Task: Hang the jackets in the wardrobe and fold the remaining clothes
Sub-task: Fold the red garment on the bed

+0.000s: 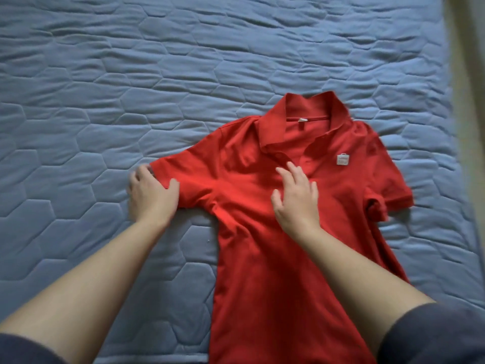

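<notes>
The red polo shirt [262, 245] lies front side up on a blue quilted bed cover [105, 88], right of centre in the view. The left hand [151, 198] is at the outer end of the short sleeve [189, 177] on the view's left. Its fingers [141, 173] curl at the cuff edge and the thumb rests on top of the fabric, so the hand grips the sleeve end. The right hand [296, 203] is over the chest, just below the button placket. Its fingers [294, 170] are spread and slightly bent and hold nothing (contact with the cloth cannot be confirmed). The shirt is a soft knit with shallow creases across the chest, a flat fold-down collar [273, 127] and a small white square badge [343, 160] on the chest. The other sleeve [393, 190] is bunched and partly folded under at its cuff. The bed cover is stitched in a hexagon pattern with a puckered surface. The shirt's long axis runs from collar to hem. The collar points away from the person, and the hem runs toward the person and out of the lower frame edge.
</notes>
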